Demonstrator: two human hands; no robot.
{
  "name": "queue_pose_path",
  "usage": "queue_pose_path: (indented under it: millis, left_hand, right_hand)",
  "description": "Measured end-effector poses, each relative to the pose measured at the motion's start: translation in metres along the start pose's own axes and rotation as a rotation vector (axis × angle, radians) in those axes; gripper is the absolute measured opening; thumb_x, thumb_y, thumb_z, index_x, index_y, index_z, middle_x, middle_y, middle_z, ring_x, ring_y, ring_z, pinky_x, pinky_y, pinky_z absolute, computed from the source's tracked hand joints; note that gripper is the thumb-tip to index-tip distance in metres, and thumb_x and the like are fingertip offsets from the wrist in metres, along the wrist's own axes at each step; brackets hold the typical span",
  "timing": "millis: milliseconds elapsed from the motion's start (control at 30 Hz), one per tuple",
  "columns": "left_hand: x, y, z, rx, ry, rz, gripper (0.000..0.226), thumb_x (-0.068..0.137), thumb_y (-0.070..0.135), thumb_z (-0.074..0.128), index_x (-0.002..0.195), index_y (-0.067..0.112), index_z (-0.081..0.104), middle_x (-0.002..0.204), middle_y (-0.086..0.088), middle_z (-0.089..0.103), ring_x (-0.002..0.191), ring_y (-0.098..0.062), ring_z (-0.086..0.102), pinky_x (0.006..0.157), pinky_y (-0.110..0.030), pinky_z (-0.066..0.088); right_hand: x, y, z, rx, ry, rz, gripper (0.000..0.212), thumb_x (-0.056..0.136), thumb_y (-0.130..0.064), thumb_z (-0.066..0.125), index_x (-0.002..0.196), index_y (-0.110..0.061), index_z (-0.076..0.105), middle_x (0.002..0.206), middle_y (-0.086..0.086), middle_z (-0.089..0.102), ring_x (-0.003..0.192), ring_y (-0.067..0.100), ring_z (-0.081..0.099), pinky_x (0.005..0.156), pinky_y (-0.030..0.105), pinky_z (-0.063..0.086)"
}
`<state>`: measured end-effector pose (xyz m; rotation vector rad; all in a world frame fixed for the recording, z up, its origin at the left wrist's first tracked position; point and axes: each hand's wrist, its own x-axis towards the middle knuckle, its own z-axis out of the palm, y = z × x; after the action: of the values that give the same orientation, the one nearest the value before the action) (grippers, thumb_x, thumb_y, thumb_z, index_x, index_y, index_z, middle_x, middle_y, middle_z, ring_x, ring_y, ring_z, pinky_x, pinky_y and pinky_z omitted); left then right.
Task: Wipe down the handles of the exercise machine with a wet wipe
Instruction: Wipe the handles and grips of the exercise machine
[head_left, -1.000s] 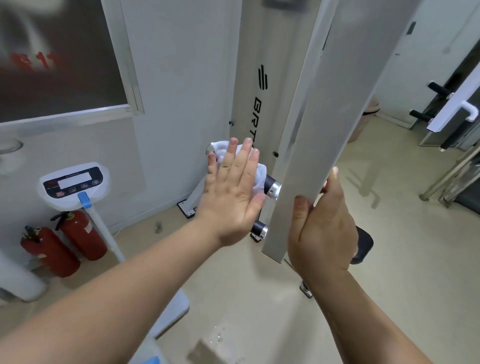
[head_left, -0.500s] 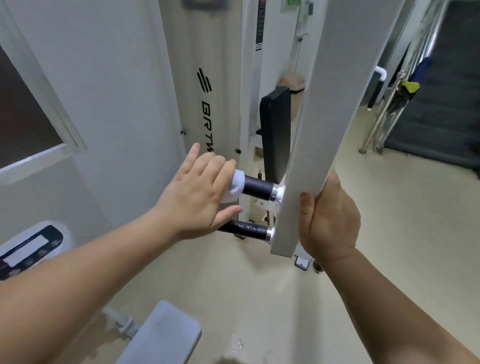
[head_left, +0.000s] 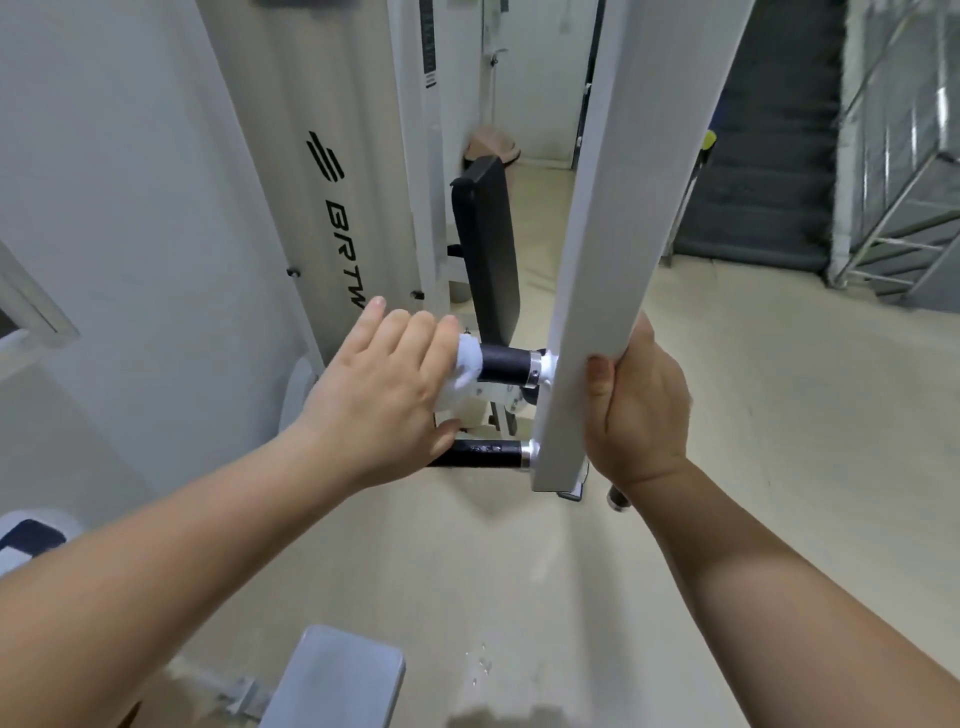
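Note:
Two black handles stick out to the left from the lower end of a white machine arm (head_left: 623, 218). My left hand (head_left: 384, 395) is curled round the outer end of the upper handle (head_left: 506, 364) with a white wet wipe (head_left: 465, 371) bunched under its fingers. The lower handle (head_left: 480, 453) runs just below that hand, partly hidden by it. My right hand (head_left: 636, 410) grips the white arm's lower end from the right side, thumb on its front face.
The white weight tower marked BRTW (head_left: 332, 208) stands behind the handles, with a black back pad (head_left: 488, 249) beside it. A grey seat pad (head_left: 337, 680) lies low in front. Stairs with a metal railing (head_left: 893, 223) are at the right. Small water drops (head_left: 480, 665) dot the beige floor.
My left hand went from flat against the wipe to curled round the upper handle's end. The view has turned right and closed in. My right hand keeps its hold on the arm.

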<state>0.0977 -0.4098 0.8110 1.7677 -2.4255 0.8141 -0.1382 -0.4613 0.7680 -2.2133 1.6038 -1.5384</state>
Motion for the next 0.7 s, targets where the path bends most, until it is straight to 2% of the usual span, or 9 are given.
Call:
queue_pose_path:
  millis: [100, 133, 200, 233, 300, 333, 500, 600, 700]
  left_hand:
    - [0.017, 0.012, -0.02, -0.038, -0.092, 0.016, 0.065, 0.078, 0.071, 0.052, 0.104, 0.012, 0.049, 0.092, -0.003, 0.052, 0.084, -0.027, 0.049, 0.103, -0.044, 0.041]
    - [0.024, 0.022, -0.022, -0.044, -0.09, 0.043, 0.067, 0.079, 0.074, 0.048, 0.105, 0.012, 0.048, 0.094, -0.003, 0.052, 0.086, -0.026, 0.048, 0.103, -0.043, 0.041]
    - [0.032, 0.051, -0.018, -0.063, -0.091, 0.082, 0.088, 0.081, 0.073, 0.045, 0.134, 0.003, 0.041, 0.123, -0.013, 0.054, 0.111, -0.034, 0.05, 0.115, -0.05, 0.031]
    - [0.031, 0.065, -0.014, -0.068, -0.066, 0.079, 0.098, 0.084, 0.07, 0.044, 0.148, -0.002, 0.026, 0.141, -0.021, 0.045, 0.13, -0.041, 0.042, 0.119, -0.054, 0.023]
    - [0.024, 0.076, -0.004, -0.048, -0.017, 0.058, 0.102, 0.088, 0.061, 0.041, 0.155, -0.004, 0.0, 0.161, -0.027, 0.02, 0.15, -0.046, 0.018, 0.124, -0.056, 0.011]
    - [0.02, 0.072, 0.0, -0.036, 0.016, 0.067, 0.101, 0.089, 0.059, 0.04, 0.156, -0.003, -0.004, 0.164, -0.026, 0.014, 0.152, -0.045, 0.013, 0.125, -0.055, 0.007]
    - [0.004, 0.038, 0.008, -0.035, 0.075, 0.143, 0.093, 0.086, 0.052, 0.048, 0.156, -0.001, 0.02, 0.158, -0.025, 0.034, 0.147, -0.043, 0.031, 0.123, -0.052, 0.013]
    - [-0.007, 0.019, 0.012, -0.003, 0.099, 0.16, 0.08, 0.095, 0.05, 0.026, 0.157, -0.001, 0.019, 0.162, -0.025, 0.027, 0.151, -0.042, 0.024, 0.123, -0.056, 0.015]
    - [-0.017, 0.004, 0.017, 0.044, 0.125, 0.122, 0.083, 0.092, 0.045, 0.039, 0.157, -0.002, 0.018, 0.164, -0.025, 0.021, 0.153, -0.042, 0.018, 0.124, -0.058, 0.012]
  right_hand:
    - [0.001, 0.002, -0.003, -0.009, -0.011, 0.005, 0.059, 0.098, -0.049, 0.028, 0.141, -0.011, 0.043, 0.09, -0.009, 0.057, 0.073, 0.022, 0.051, 0.068, 0.031, 0.032]
    - [0.001, 0.004, -0.004, -0.015, -0.005, 0.003, 0.057, 0.098, -0.049, 0.029, 0.14, -0.013, 0.043, 0.09, -0.004, 0.062, 0.073, 0.027, 0.054, 0.067, 0.031, 0.031]
    - [0.001, 0.004, -0.004, -0.023, 0.006, 0.002, 0.053, 0.097, -0.048, 0.029, 0.137, -0.017, 0.04, 0.09, 0.005, 0.067, 0.072, 0.034, 0.058, 0.064, 0.031, 0.03]
    - [0.0, 0.004, -0.004, -0.024, 0.003, -0.001, 0.051, 0.097, -0.048, 0.029, 0.137, -0.018, 0.039, 0.091, 0.006, 0.068, 0.073, 0.036, 0.059, 0.065, 0.031, 0.03]
    - [0.001, 0.001, -0.006, -0.017, -0.005, -0.026, 0.052, 0.097, -0.048, 0.03, 0.137, -0.017, 0.04, 0.095, 0.006, 0.069, 0.074, 0.035, 0.06, 0.066, 0.029, 0.028]
    - [0.001, 0.001, -0.007, -0.011, -0.011, -0.037, 0.051, 0.097, -0.048, 0.031, 0.137, -0.017, 0.041, 0.096, 0.004, 0.069, 0.075, 0.031, 0.06, 0.066, 0.028, 0.027]
    - [0.001, 0.001, -0.012, 0.001, -0.021, -0.056, 0.05, 0.098, -0.048, 0.032, 0.139, -0.02, 0.038, 0.1, 0.003, 0.069, 0.077, 0.029, 0.061, 0.069, 0.029, 0.032]
    - [-0.001, 0.002, -0.015, -0.002, -0.02, -0.053, 0.053, 0.098, -0.048, 0.032, 0.141, -0.018, 0.039, 0.1, 0.005, 0.07, 0.079, 0.025, 0.058, 0.071, 0.028, 0.03]
    - [0.0, 0.002, -0.012, -0.004, -0.038, -0.044, 0.058, 0.098, -0.048, 0.031, 0.144, -0.014, 0.04, 0.103, 0.006, 0.069, 0.082, 0.033, 0.061, 0.071, 0.031, 0.033]
